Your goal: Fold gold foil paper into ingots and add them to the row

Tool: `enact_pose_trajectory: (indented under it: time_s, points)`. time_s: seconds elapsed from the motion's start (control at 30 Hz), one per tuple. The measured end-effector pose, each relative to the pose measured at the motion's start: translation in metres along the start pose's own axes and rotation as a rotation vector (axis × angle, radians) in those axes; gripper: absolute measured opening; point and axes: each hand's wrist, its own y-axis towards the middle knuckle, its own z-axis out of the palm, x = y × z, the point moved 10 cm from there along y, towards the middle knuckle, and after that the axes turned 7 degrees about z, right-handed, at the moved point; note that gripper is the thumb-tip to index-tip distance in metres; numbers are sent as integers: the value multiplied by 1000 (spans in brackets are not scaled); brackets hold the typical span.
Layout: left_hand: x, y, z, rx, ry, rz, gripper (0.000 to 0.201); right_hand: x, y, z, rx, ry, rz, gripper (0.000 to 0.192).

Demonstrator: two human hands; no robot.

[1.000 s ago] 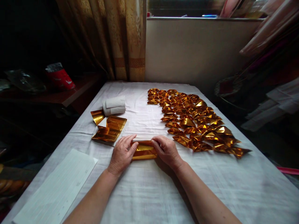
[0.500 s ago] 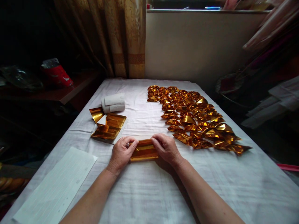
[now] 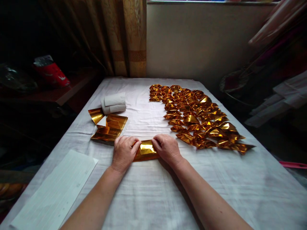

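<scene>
A sheet of gold foil paper [image 3: 146, 150] lies between my two hands near the middle of the table, with a bright glint on its upper part. My left hand [image 3: 125, 152] pinches its left end between thumb and fingers. At the opposite end, my right hand [image 3: 168, 147] grips it the same way, the fingertips partly hidden behind the foil. Just beyond my left hand rest loose gold foil sheets [image 3: 115, 126], one with a white corner showing. Rows of folded gold foil pieces [image 3: 192, 119], pointed at the ends, cover the far right of the table.
A white paper roll [image 3: 115, 101] sits behind the loose foil. At the left edge lies a long pale paper sheet [image 3: 55, 191]. All this is on a white cloth [image 3: 148, 204]. A red container [image 3: 51, 73] stands on a dark side table; a patterned curtain [image 3: 115, 35] hangs behind.
The foil between my hands has turned from a creased, open-looking strip to a smoother, shinier face. Both hands stay at its ends. The camera view has shifted slightly.
</scene>
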Motion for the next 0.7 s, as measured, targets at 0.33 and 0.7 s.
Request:
enact_pose_trajectory:
  time_s: [0.33,0.7]
  points:
    - [-10,3,1,58,104,45,6,-2,0,-1,-35,-55,29,17]
    - [-21,-3,-5,117,72,162,16,12,-4,-12,-34,3,-98,7]
